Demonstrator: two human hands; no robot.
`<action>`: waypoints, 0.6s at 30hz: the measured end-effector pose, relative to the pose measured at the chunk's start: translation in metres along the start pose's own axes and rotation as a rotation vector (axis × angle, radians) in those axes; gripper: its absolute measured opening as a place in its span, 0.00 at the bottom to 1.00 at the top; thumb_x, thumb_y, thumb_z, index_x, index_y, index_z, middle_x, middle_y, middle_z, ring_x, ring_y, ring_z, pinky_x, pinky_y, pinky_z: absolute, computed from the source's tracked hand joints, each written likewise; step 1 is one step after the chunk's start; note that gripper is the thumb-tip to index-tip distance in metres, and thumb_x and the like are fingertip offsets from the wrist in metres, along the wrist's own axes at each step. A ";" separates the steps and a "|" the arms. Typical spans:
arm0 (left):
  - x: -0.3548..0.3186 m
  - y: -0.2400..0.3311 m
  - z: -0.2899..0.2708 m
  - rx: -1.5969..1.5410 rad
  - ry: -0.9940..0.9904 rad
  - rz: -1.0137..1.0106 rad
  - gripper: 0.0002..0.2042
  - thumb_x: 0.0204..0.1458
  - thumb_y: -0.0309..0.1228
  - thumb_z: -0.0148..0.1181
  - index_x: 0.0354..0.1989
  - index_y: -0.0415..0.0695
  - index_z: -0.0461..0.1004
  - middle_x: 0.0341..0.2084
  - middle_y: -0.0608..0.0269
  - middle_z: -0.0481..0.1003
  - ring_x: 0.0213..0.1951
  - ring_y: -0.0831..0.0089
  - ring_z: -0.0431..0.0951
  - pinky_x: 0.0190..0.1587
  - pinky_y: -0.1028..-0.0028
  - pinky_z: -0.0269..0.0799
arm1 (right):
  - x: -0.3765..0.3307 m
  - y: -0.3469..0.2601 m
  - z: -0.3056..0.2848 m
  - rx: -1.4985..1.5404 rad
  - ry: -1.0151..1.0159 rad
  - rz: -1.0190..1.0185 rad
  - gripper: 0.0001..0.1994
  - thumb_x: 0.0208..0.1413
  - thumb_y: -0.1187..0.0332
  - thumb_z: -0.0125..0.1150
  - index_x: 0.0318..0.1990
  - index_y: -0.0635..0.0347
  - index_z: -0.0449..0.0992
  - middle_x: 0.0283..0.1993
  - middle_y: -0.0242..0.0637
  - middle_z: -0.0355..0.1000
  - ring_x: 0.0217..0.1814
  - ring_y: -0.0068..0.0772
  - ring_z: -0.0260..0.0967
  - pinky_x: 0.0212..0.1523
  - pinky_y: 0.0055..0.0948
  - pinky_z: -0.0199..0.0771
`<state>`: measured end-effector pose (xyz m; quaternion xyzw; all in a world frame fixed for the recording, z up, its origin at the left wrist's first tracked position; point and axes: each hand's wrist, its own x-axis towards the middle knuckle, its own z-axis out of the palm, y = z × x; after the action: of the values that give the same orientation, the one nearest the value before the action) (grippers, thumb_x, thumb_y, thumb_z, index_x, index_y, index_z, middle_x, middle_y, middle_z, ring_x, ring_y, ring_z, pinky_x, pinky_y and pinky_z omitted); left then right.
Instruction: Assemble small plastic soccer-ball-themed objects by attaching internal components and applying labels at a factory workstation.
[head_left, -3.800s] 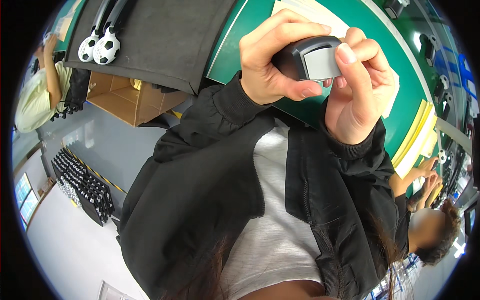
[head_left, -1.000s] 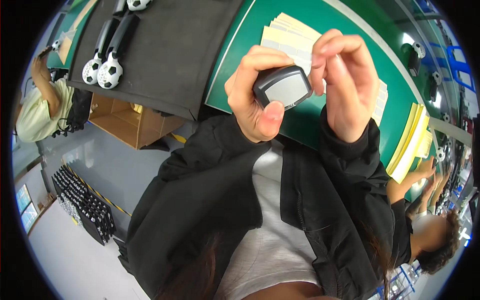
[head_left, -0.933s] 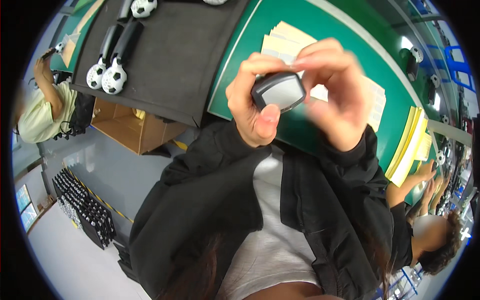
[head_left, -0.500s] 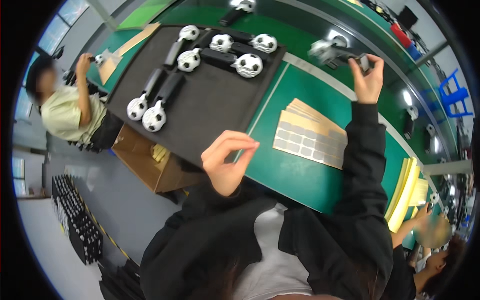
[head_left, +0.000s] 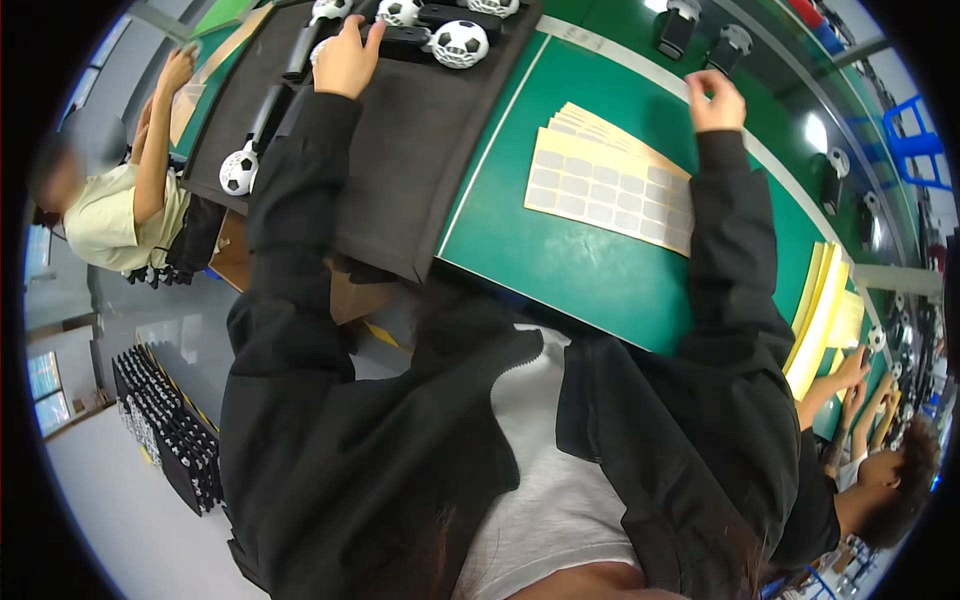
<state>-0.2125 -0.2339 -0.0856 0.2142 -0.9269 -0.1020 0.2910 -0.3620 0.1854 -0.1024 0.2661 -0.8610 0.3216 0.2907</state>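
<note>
My left hand (head_left: 345,62) is over the black tray (head_left: 390,170) at the upper left. Its thumb and fingers reach round the dark handle of a device with a soccer-ball head (head_left: 319,50), partly hidden behind the hand. Close by lie more such black-handled devices, one with its ball (head_left: 460,44) to the right of my hand. My right hand (head_left: 716,102), fingers curled in and nothing visible in them, is above the far edge of the green table (head_left: 590,280). Just beyond its fingertips, a ball-headed device (head_left: 729,50) rests on the green belt.
Fanned sticker sheets (head_left: 605,185) with grey labels lie on the green table between my arms. Yellow strips (head_left: 815,320) are at the right edge. Another device (head_left: 678,28) is on the belt. Co-workers sit at far left and lower right; a cardboard box (head_left: 355,298) stands below the tray.
My left hand has moved from the tray's near edge up to the devices. My right hand has let go of the device it held, which is now on the belt. The view has shifted.
</note>
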 end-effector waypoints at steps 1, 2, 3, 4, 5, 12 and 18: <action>0.008 -0.003 0.013 -0.009 -0.009 0.007 0.22 0.48 0.48 0.49 0.43 0.43 0.68 0.18 0.61 0.73 0.16 0.71 0.71 0.25 0.74 0.66 | -0.022 -0.031 -0.007 0.046 -0.036 -0.077 0.04 0.41 0.70 0.57 0.24 0.60 0.73 0.22 0.35 0.70 0.21 0.34 0.66 0.25 0.26 0.65; 0.016 -0.006 0.026 0.014 -0.034 -0.032 0.24 0.46 0.51 0.49 0.43 0.44 0.67 0.21 0.59 0.73 0.21 0.66 0.72 0.27 0.71 0.66 | -0.048 -0.052 -0.008 0.043 -0.169 -0.075 0.04 0.40 0.71 0.57 0.25 0.59 0.73 0.23 0.34 0.69 0.23 0.34 0.65 0.28 0.26 0.65; 0.020 -0.009 0.033 0.041 -0.059 -0.075 0.25 0.45 0.53 0.48 0.42 0.44 0.67 0.24 0.56 0.74 0.25 0.62 0.72 0.30 0.68 0.66 | -0.070 -0.079 -0.012 0.015 -0.199 -0.137 0.04 0.40 0.71 0.56 0.25 0.59 0.73 0.24 0.34 0.69 0.24 0.35 0.64 0.29 0.27 0.64; 0.021 -0.014 0.039 0.072 -0.080 -0.120 0.27 0.43 0.55 0.48 0.42 0.44 0.66 0.26 0.54 0.74 0.30 0.57 0.73 0.33 0.65 0.67 | -0.088 -0.099 -0.012 -0.009 -0.228 -0.204 0.04 0.40 0.71 0.56 0.26 0.58 0.73 0.24 0.34 0.68 0.25 0.35 0.63 0.30 0.27 0.64; 0.021 -0.011 0.047 0.092 -0.109 -0.153 0.28 0.42 0.57 0.48 0.42 0.45 0.66 0.29 0.52 0.74 0.34 0.52 0.74 0.36 0.62 0.67 | -0.107 -0.102 -0.009 0.082 -0.311 -0.163 0.07 0.39 0.72 0.56 0.30 0.57 0.72 0.30 0.34 0.66 0.31 0.36 0.62 0.34 0.28 0.61; 0.024 0.001 0.045 -0.003 -0.075 -0.131 0.30 0.43 0.57 0.48 0.42 0.42 0.65 0.29 0.54 0.73 0.24 0.62 0.73 0.32 0.69 0.67 | -0.128 -0.114 -0.007 0.020 -0.228 -0.074 0.10 0.38 0.72 0.56 0.33 0.58 0.71 0.37 0.34 0.63 0.38 0.35 0.59 0.39 0.27 0.58; 0.038 0.004 0.054 -0.035 -0.249 -0.331 0.32 0.40 0.57 0.51 0.39 0.35 0.64 0.31 0.47 0.72 0.33 0.56 0.74 0.37 0.64 0.68 | -0.127 -0.109 0.000 0.168 -0.253 -0.090 0.11 0.36 0.75 0.56 0.32 0.57 0.69 0.38 0.33 0.62 0.40 0.34 0.58 0.42 0.26 0.56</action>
<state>-0.2736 -0.2443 -0.1086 0.3441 -0.9060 -0.1901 0.1570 -0.2039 0.1492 -0.1445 0.3662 -0.8480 0.3433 0.1705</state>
